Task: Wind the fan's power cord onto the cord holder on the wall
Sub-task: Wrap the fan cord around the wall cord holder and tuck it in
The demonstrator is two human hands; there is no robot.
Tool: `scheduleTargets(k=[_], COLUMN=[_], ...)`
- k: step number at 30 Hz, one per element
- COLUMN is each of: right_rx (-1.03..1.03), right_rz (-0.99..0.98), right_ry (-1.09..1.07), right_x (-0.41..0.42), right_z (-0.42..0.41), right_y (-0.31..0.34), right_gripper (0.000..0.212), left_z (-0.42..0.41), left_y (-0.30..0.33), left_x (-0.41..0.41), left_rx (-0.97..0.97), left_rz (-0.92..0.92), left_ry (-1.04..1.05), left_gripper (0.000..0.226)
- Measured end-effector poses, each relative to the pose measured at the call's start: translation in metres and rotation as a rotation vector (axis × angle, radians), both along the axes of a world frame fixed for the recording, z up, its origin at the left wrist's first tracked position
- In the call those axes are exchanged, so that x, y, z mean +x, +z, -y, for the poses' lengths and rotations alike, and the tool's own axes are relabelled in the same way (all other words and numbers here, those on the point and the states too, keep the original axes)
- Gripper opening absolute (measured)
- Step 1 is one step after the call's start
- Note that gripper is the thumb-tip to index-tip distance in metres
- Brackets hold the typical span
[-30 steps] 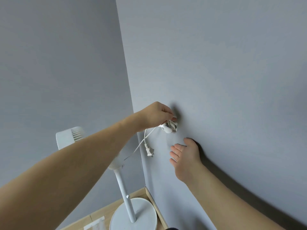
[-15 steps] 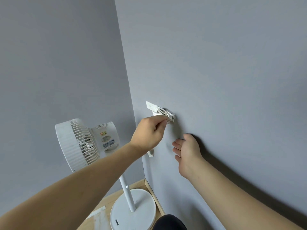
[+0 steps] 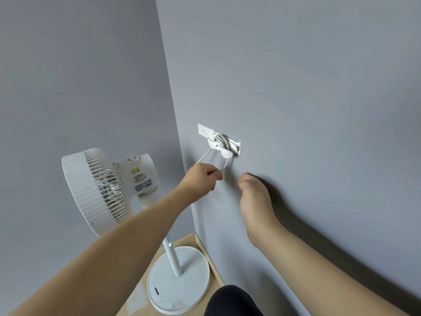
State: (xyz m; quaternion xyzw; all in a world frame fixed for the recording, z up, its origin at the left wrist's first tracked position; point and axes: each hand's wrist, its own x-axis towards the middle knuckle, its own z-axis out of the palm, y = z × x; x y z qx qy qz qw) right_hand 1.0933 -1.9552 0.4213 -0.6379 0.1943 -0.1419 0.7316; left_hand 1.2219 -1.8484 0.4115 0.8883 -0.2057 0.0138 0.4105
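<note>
A white cord holder [image 3: 220,148] is stuck to the grey wall, with several turns of the white power cord [image 3: 221,140] wound on it. Just below the holder my left hand [image 3: 201,179] is shut on a loose loop of the cord, and two strands run from my fist up to the holder. My right hand [image 3: 256,197] rests against the wall a little to the right and below, fingers curled, holding nothing. The white pedestal fan [image 3: 98,190] stands in the corner on the left.
The fan's round base [image 3: 196,261] and thin pole [image 3: 172,256] stand on a wooden floor next to the wall's skirting. Two grey walls meet at a corner [image 3: 173,110] behind the fan. A dark knee [image 3: 232,299] shows at the bottom.
My left hand has come down from the holder, drawing the cord below it. The holder and its wound cord are now uncovered. My right hand has stayed on the wall.
</note>
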Motion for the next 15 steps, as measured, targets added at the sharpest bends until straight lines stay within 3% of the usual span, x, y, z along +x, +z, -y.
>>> scheduleTargets(k=[6, 9, 15], right_rx=[-0.139, -0.156, -0.192], right_rz=[0.006, -0.017, 0.054], right_ry=[0.031, 0.043, -0.003], right_x=[0.029, 0.053, 0.098], right_z=[-0.005, -0.007, -0.015], right_y=[0.011, 0.012, 0.004], right_gripper=[0.023, 0.013, 0.025], left_z=[-0.006, -0.006, -0.031], left_y=[-0.013, -0.017, -0.027], left_x=[0.015, 0.020, 0.034], left_rx=[-0.146, -0.079, 0.046], left_rz=[-0.138, -0.094, -0.126], left_ry=[-0.044, -0.088, -0.139], left_gripper=[0.029, 0.032, 0.018])
